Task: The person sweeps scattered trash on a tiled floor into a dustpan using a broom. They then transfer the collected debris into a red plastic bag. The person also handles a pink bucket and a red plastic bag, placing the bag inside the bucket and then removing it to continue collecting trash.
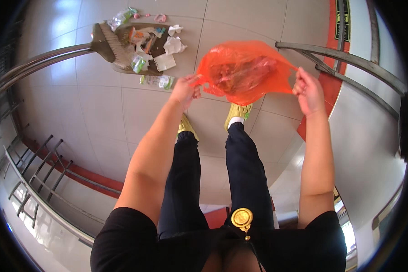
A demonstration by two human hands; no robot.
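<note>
An orange-red plastic bag [241, 73] is spread between my hands above the tiled floor, with darker contents showing through its film. My left hand [187, 91] grips the bag's left edge, and my right hand [306, 86] pinches its right edge. To the left, a dustpan [122, 69] lies on the floor with wrappers, crumpled paper and other litter on it. A broom head with pale bristles [114, 44] rests over the dustpan's left side. Paper scraps [174, 45] lie at the pan's right edge, and a clear plastic wrapper [158, 82] is on the floor just below it.
Two long handles [44, 61] run off to the left. A metal frame [343, 56] stands at the right by a red-edged wall. Metal racks [47, 170] stand at the lower left. My yellow clogs [238, 112] are below the bag. Small pink scraps [160, 18] lie beyond the pan.
</note>
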